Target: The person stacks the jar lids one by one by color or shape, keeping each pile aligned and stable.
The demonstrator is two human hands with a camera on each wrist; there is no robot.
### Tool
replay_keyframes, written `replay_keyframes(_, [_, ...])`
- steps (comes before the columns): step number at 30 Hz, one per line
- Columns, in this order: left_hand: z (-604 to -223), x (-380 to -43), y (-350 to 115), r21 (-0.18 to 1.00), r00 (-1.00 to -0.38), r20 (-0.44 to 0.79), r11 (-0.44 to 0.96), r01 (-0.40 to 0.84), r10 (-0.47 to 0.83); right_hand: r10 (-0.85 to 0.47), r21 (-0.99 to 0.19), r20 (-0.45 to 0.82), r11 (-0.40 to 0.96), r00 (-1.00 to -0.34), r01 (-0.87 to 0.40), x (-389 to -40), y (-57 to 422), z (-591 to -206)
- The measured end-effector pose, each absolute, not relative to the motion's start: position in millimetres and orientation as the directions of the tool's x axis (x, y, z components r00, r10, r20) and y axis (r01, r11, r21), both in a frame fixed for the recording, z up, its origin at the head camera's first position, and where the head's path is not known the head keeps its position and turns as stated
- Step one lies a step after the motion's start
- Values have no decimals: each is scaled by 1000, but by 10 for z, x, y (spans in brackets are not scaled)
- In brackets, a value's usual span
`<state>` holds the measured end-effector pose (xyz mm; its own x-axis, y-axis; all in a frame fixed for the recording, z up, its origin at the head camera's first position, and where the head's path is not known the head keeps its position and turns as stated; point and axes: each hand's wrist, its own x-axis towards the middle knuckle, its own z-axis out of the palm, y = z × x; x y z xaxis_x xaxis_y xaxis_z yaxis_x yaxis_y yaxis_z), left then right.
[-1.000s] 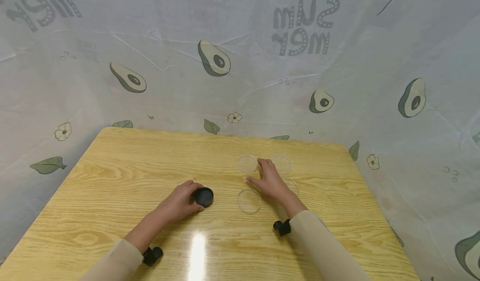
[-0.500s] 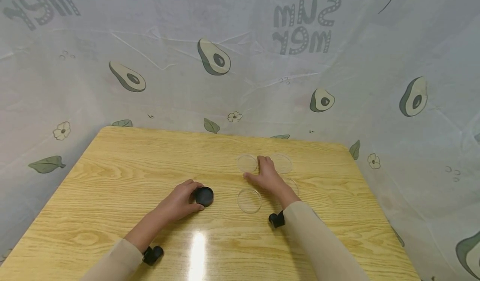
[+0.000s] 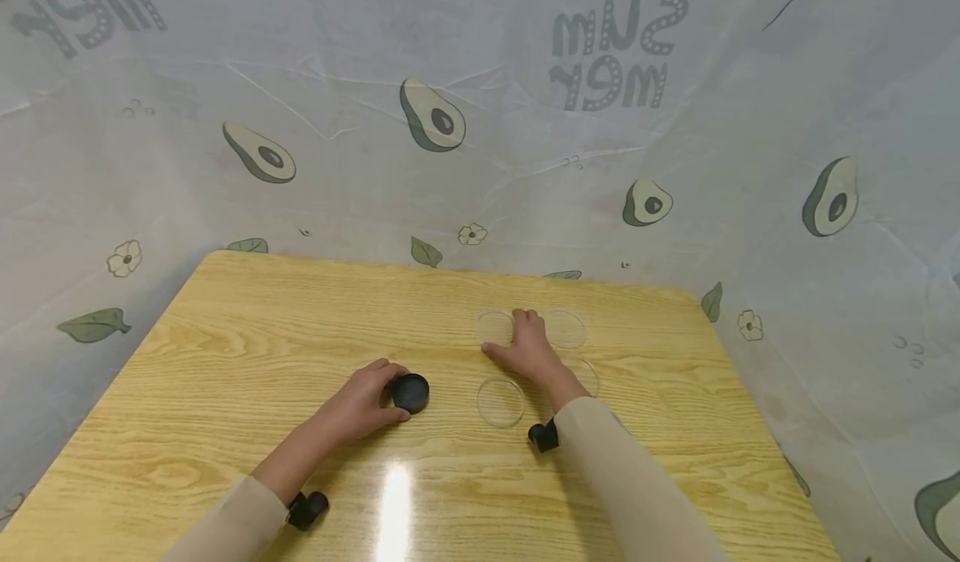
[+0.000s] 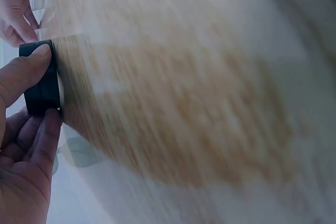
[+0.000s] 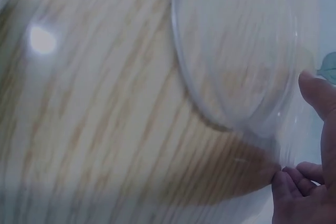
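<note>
My left hand (image 3: 365, 403) pinches a black round shallow dish (image 3: 411, 393) from its left side, near the middle of the table. In the left wrist view the thumb lies over the side wall of this dish (image 4: 43, 85), with fingers on the opposite side. My right hand (image 3: 531, 353) reaches over a group of several clear round dishes, thumb and fingers spread at the near and right edges of the far-left clear dish (image 3: 491, 324). Another clear dish (image 3: 500, 402) lies nearer me. A third clear dish (image 3: 567, 328) is at the far right, and one more is partly behind the right wrist.
The wooden table (image 3: 247, 353) has a bright light reflection at its front. A pale patterned cloth (image 3: 337, 187) hangs behind and beside the table. A black wrist camera (image 3: 307, 512) sits on the left wrist and another camera (image 3: 543, 437) on the right.
My right hand has moved slightly left and away from me, its thumb coming to the near edge of the far-left clear dish. The left hand and black dish have stayed in place.
</note>
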<state>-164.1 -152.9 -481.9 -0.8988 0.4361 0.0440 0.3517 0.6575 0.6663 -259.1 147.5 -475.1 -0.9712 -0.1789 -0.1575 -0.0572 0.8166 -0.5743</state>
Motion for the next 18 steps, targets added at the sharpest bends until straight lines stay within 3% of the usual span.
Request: replay_keyframes(18, [-4836, -1640, -1517, 667, -902, 45, 659, 348, 430, -134, -551, -136, 834, -982, -38, -2613, 1430, -4829])
